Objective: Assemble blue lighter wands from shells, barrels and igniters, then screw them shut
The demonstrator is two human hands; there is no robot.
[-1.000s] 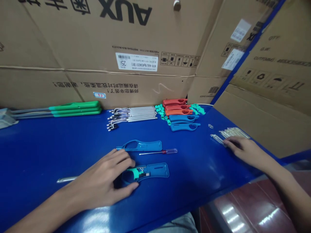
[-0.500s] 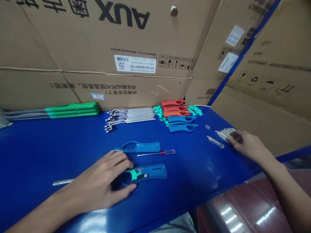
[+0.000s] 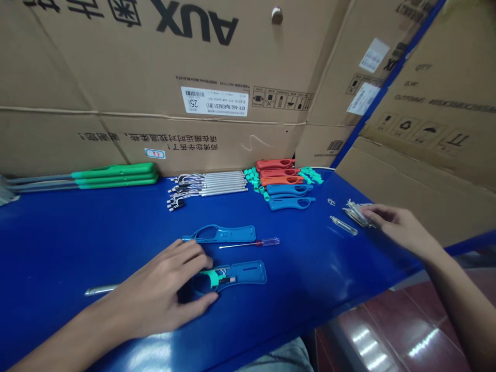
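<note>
My left hand lies flat on the blue table, fingers spread over the handle end of an open blue lighter shell with a green trigger part inside it. A metal tube sticks out to the left from under the hand. Beyond lie a second blue shell half and a small red-handled screwdriver. My right hand reaches to the right edge, its fingertips touching a bunch of clear plastic tubes. One clear tube lies apart to their left.
At the back stand rows of metal tubes with wires, red and blue shells, small green parts and green-handled lighters. Cardboard boxes wall the table at the back and right.
My right hand has moved back along the table's right edge to the bunch of clear tubes, which have shifted a little. One tube lies apart from them. The left hand has stayed still.
</note>
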